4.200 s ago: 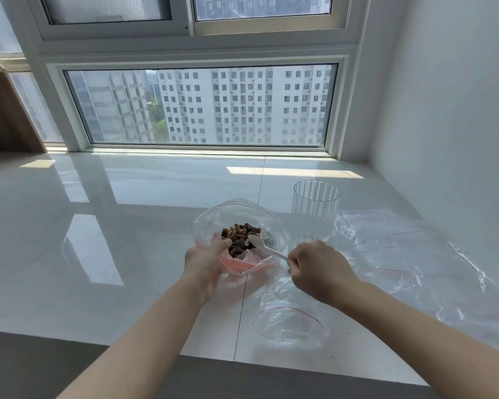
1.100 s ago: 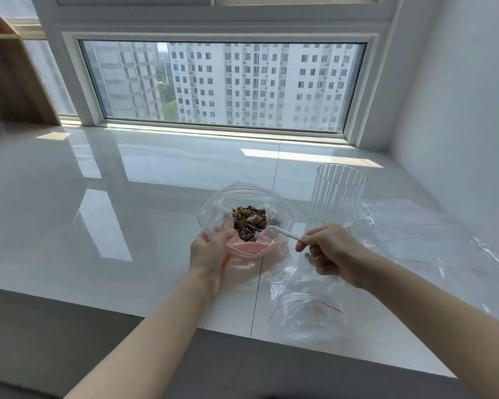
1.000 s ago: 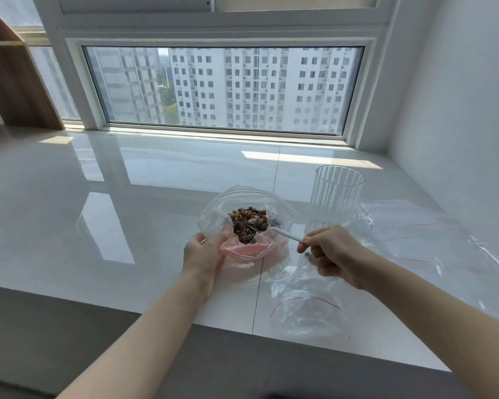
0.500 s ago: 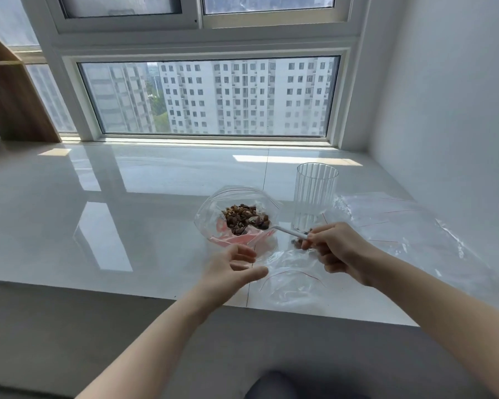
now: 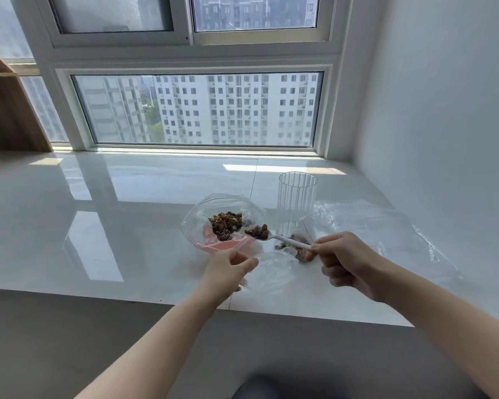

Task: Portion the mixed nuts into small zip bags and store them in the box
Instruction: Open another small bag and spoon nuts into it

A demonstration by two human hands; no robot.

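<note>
Change since half a second back: white plastic spoon (image 5: 274, 238) has left the large nut bag (image 5: 213, 210) and now hangs loaded between it and the small zip bag (image 5: 283, 263); left hand (image 5: 228, 269) has closed onto that small bag's near edge.

Right hand (image 5: 347, 262), centre right: grip curled round the spoon handle; handle end hidden inside the fist. Spoon bowl carries dark nuts.

Left hand, centre: thumb and fingers pinch clear film of the small zip bag; exact hold hard to make out against the glossy surface.

Small zip bag: transparent, outline largely lost; a few nuts (image 5: 298, 249) show inside, partly behind the spoon and right hand.

Large nut bag, centre: open, mixed nuts (image 5: 224, 223) heaped inside, pink patch below them.

Ribbed clear cup (image 5: 297, 197): upright, just behind the spoon.

Spare zip bags (image 5: 386, 228), right: overlapping, count unclear.

Desk (image 5: 98, 226): white, glossy, beneath a window (image 5: 199, 109).
</note>
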